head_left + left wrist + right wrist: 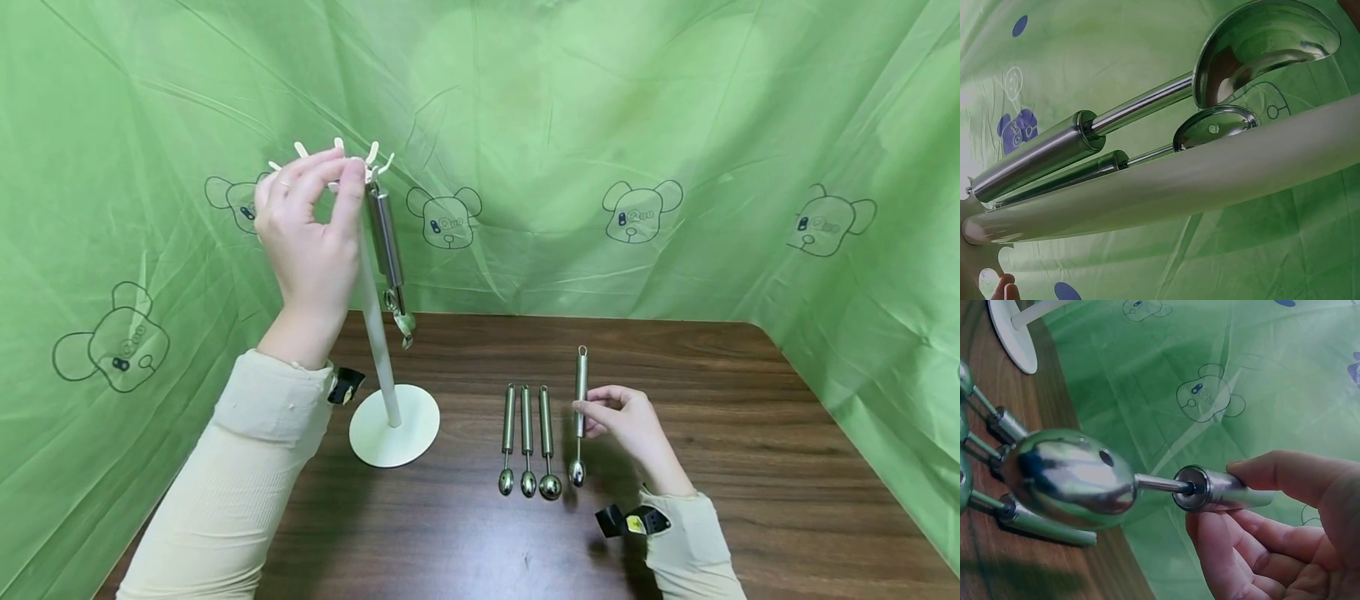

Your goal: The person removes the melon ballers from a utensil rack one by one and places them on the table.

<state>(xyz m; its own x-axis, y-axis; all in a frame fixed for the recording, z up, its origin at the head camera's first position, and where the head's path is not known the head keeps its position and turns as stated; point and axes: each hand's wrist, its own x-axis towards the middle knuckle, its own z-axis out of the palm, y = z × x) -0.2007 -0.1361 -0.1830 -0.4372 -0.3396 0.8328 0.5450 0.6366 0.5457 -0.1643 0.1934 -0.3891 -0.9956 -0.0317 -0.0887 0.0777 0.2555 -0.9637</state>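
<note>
A white hook stand (377,325) rises from a round base, and my left hand (311,217) pinches it at the ring of hooks on top. Steel scoops (387,242) hang from its right-hand hooks; the left wrist view shows a larger scoop (1266,53) and a smaller one (1216,128) beside the pole. My right hand (622,421) pinches the handle of a steel melon baller (581,387) between thumb and fingers, its bowl pointing down. The right wrist view shows a small hole in the oval bowl (1072,481). Whether its bowl touches the table is unclear.
Three similar steel scoops (527,433) lie side by side on the brown wooden table (750,467), left of my right hand. Green cloth (525,108) with printed bear faces surrounds the table at the back and sides.
</note>
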